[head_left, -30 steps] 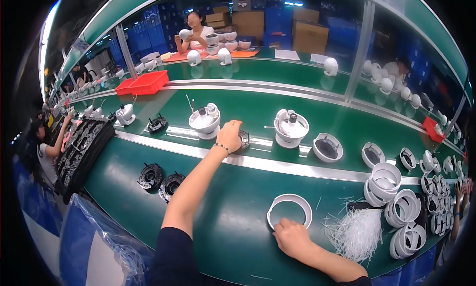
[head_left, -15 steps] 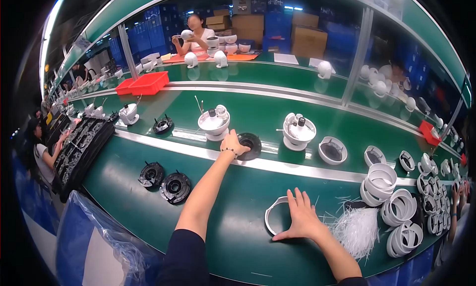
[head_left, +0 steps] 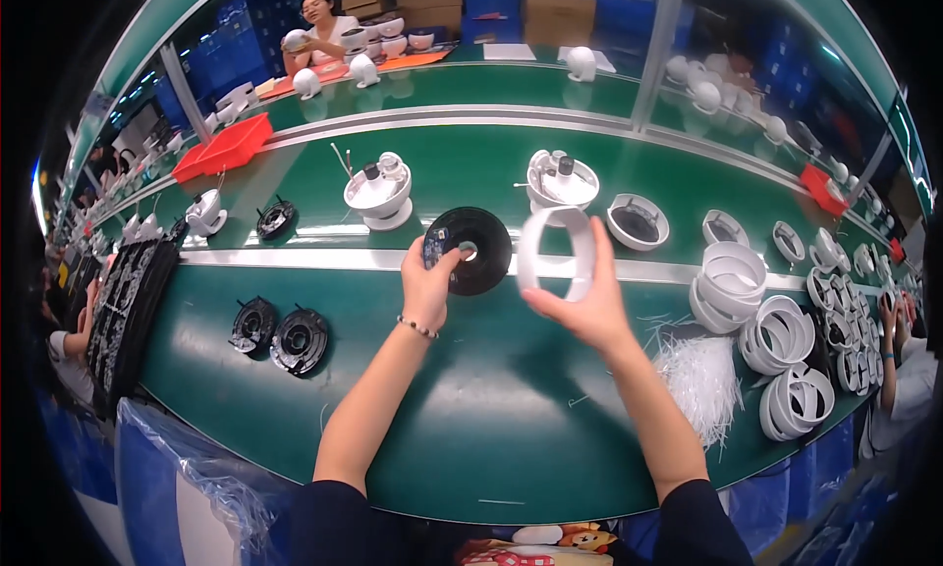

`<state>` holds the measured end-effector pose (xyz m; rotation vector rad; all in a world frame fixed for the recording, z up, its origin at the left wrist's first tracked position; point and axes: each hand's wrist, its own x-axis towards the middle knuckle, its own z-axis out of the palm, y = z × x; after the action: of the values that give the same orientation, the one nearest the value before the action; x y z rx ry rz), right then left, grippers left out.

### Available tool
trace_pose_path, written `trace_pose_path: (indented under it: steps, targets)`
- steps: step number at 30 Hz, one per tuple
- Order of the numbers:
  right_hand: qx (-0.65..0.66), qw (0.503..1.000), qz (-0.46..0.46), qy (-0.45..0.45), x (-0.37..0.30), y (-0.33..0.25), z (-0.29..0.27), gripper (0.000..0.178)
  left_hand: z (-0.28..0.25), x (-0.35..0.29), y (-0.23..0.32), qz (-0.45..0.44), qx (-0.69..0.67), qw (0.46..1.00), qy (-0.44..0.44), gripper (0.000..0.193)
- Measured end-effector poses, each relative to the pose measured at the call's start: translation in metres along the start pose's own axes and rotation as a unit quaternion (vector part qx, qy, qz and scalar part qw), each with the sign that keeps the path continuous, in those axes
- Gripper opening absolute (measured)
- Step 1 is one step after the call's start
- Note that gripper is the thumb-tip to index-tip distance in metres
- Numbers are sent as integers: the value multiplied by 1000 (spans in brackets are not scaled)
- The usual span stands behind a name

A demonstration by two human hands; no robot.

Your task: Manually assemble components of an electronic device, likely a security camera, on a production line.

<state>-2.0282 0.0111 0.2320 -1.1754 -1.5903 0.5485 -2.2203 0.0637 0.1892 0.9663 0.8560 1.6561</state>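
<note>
My left hand (head_left: pixel 429 286) grips a round black disc-shaped part (head_left: pixel 483 234) by its left side, fingers behind and thumb across its hub. Beside it on the right, my right hand (head_left: pixel 589 306) holds a white plastic ring (head_left: pixel 530 257) upright, thumb at its lower edge and fingers along its right side. Disc and ring are both lifted above the bench and a small gap parts them. Behind them on the green belt stand two white camera-like housings, one at the left (head_left: pixel 378 195) and one at the right (head_left: pixel 563 185).
Two black ring parts (head_left: pixel 300 341) lie left on the green bench (head_left: pixel 471 419). At the right are stacked white rings (head_left: pixel 729 283) and a bundle of clear strips (head_left: pixel 695 384). White bowl-shaped covers (head_left: pixel 637 222) sit along the belt. Co-workers sit across and at both sides.
The black disc has been lifted off the belt by my left hand. My right hand has picked the white ring up from the bench and brought it up near the disc. The view has shifted.
</note>
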Motion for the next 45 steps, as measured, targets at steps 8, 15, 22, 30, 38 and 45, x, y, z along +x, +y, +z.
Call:
trace_pose_path:
  steps: [8,15,22,30,38,45]
  targets:
    - [-22,995,-88,29,-1,-17,41,112,11,-32,7,-58,-177,982,-17,22]
    - [329,942,-4,65,14,-16,34,94,-1,-20,16,-26,-208,977,31,54]
    - [424,902,80,-18,10,-30,41,94,-10,-23,29,-134,-275,951,34,80]
    - [350,937,12,1,5,-33,55,101,-16,-24,47,-244,-280,913,-169,49]
    - [371,927,10,61,11,-50,59,100,-41,-1,45,-126,-188,972,-62,36]
    - [322,944,76,16,0,-46,86,103,-34,-12,42,-44,-243,966,-75,45]
